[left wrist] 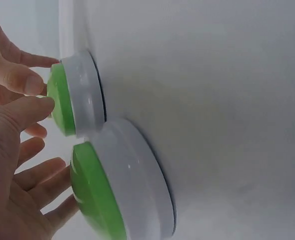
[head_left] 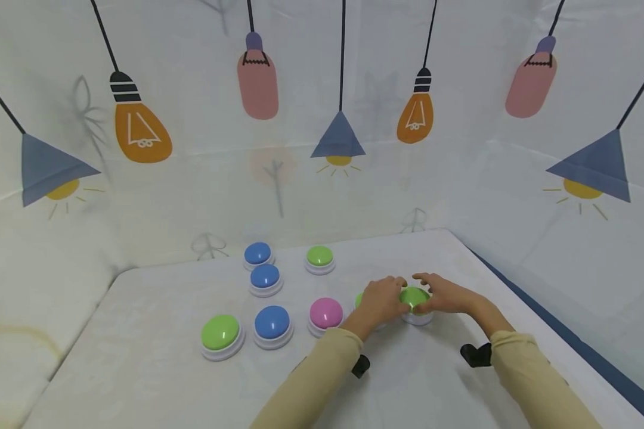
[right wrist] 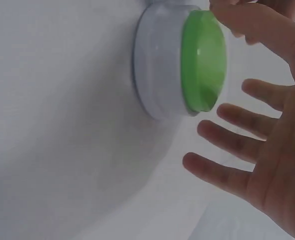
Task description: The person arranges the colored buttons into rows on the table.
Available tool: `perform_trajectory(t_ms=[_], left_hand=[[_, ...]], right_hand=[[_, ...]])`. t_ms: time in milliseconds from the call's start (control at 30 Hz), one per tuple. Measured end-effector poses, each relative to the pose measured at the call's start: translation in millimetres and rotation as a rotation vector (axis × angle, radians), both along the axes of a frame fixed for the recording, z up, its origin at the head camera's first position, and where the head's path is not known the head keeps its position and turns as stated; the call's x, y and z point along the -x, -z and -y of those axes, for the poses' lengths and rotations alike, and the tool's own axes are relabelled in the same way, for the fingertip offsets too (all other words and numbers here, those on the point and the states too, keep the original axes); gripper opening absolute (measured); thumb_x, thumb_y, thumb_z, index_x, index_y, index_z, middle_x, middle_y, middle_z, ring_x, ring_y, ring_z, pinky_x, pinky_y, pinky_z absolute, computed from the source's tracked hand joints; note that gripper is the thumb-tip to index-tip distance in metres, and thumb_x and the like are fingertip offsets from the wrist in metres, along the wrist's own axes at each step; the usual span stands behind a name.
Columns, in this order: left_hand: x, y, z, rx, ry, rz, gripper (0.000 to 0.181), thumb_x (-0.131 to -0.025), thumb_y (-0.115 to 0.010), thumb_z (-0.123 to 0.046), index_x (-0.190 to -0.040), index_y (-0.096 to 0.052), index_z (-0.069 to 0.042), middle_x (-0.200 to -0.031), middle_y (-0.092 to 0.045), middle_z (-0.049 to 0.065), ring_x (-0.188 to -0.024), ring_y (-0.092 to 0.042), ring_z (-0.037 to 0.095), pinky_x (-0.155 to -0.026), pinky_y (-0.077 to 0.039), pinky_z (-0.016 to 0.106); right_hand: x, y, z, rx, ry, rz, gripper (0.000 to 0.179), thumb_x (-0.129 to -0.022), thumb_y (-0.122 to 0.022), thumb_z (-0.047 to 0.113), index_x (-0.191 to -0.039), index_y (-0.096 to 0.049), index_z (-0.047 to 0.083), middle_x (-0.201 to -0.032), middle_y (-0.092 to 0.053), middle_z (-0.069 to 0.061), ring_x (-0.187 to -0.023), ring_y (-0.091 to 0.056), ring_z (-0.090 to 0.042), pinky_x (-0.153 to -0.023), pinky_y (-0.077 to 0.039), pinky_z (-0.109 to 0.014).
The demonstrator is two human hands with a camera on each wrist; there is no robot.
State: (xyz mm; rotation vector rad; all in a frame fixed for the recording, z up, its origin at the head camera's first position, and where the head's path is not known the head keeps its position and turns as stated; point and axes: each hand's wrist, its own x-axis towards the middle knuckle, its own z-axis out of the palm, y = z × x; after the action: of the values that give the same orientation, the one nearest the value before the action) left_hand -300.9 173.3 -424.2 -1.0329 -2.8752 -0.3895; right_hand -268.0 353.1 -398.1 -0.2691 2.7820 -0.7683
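Both hands hover around the dome of the rightmost green push button (head_left: 414,300), which has a white round base. My left hand (head_left: 382,302) is on its left, thumb tip at the dome, fingers loosely bent. A second green button (left wrist: 95,187) sits beneath this hand, largely hidden by it in the head view. From the right, my right hand (head_left: 448,296) reaches in with its thumb by the dome; its other fingers (right wrist: 225,172) are spread and apart from the button in the right wrist view. Neither hand grips anything. Whether the thumbs touch the dome, I cannot tell.
Left of the hands stand a pink button (head_left: 325,313), three blue buttons (head_left: 272,323) and two more green ones (head_left: 220,332), on a white tabletop (head_left: 155,381). A pale cloth wall (head_left: 204,190) printed with hanging lamps encloses the back and sides.
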Motion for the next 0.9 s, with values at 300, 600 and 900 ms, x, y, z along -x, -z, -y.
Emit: perform_trajectory(t_ms=[300, 600, 900], left_hand=[[16.5, -7.6, 35.7, 0.002, -0.059, 0.003, 0.054, -0.088, -0.072, -0.04, -0.136, -0.057, -0.021, -0.129, -0.063, -0.002, -0.113, -0.062, 0.015, -0.09, -0.053, 0.03], [43.5, -24.5, 90.0, -0.029, -0.114, -0.01, 0.062, -0.087, -0.074, -0.037, -0.141, -0.052, -0.015, -0.133, -0.06, 0.005, -0.115, -0.06, 0.023, -0.09, -0.054, 0.035], [65.1, -28.6, 156.8, -0.027, -0.206, 0.025, 0.062, -0.087, -0.074, -0.033, -0.141, -0.052, -0.013, -0.139, -0.055, 0.008, -0.122, -0.055, 0.027, -0.098, -0.05, 0.044]], right_hand=[[22.8, -2.3, 25.3, 0.03, -0.028, -0.128, 0.074, -0.087, -0.073, 0.027, -0.145, -0.04, -0.004, -0.143, -0.042, -0.033, -0.13, -0.042, -0.051, -0.099, -0.043, -0.063], [51.2, -1.3, 70.2, 0.066, -0.066, -0.239, 0.065, -0.089, -0.072, 0.019, -0.144, -0.043, -0.002, -0.14, -0.048, -0.029, -0.127, -0.048, -0.047, -0.1, -0.044, -0.06], [81.6, 1.4, 147.7, 0.091, -0.186, -0.234, 0.063, -0.088, -0.071, 0.016, -0.141, -0.044, -0.005, -0.139, -0.049, -0.028, -0.126, -0.051, -0.045, -0.101, -0.046, -0.054]])
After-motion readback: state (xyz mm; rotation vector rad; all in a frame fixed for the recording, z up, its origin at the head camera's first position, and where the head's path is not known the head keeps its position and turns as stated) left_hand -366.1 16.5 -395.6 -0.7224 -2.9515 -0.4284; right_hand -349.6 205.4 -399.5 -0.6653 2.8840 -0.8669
